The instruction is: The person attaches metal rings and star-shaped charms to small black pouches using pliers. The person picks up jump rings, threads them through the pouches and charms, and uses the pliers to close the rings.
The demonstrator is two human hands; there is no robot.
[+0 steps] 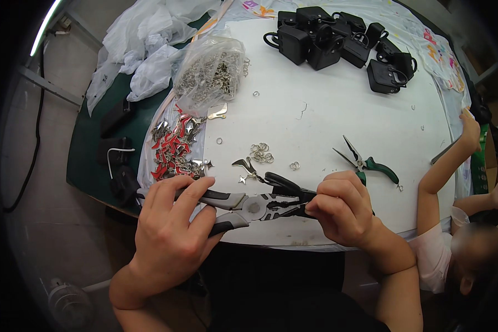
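My left hand (174, 227) is closed round the grey-and-black handles of a pair of pliers (253, 208). The jaws point right and meet a black strap-like piece (285, 184) at the front of the white board. My right hand (346, 209) pinches that black piece; its fingers hide part of it. Close to the piece lies a small charm cluster (243, 166), with a curved dark metal charm and a silver star. Loose metal rings (262, 153) are piled just beyond it. Green-handled needle-nose pliers (365, 162) rest on the board, right of the rings.
A clear bag of metal rings (213, 72) stands at the left, with red and silver charms (177, 146) heaped before it. Several small black cases (315, 41) cluster at the back. Crumpled plastic (144, 44) lies far left. Another person's arm (442, 166) reaches in at the right.
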